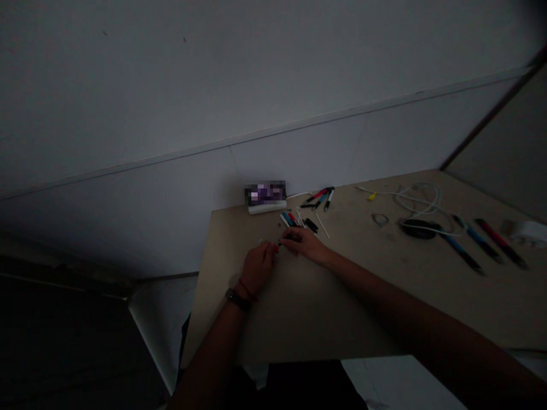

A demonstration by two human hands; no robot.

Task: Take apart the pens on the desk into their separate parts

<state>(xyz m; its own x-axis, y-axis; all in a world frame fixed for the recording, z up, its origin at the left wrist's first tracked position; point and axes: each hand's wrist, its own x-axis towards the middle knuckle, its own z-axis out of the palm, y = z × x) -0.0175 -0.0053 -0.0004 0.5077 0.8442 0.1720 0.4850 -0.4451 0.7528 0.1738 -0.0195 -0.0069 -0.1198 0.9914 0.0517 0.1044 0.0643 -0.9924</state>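
My left hand [258,265], with a dark watch and a red cord at its wrist, is closed around a small red pen part [276,248] whose tip shows at the fingertips. Close against it from the right, my right hand [305,245] pinches a small dark piece, mostly hidden by the fingers. The two sets of fingertips almost meet above the table [299,313]. Just beyond them lie blue, red and black pen parts [291,217] and thin white sticks like pen refills [322,224]. The dim light hides finer detail.
Behind the hands a blurred screen [265,192] stands on a white base against the wall. Several pens [319,197] lie to its right. Farther right are a coiled white cable [416,199], a dark oval object [417,229], larger pens [501,242] and a white adapter [530,233].
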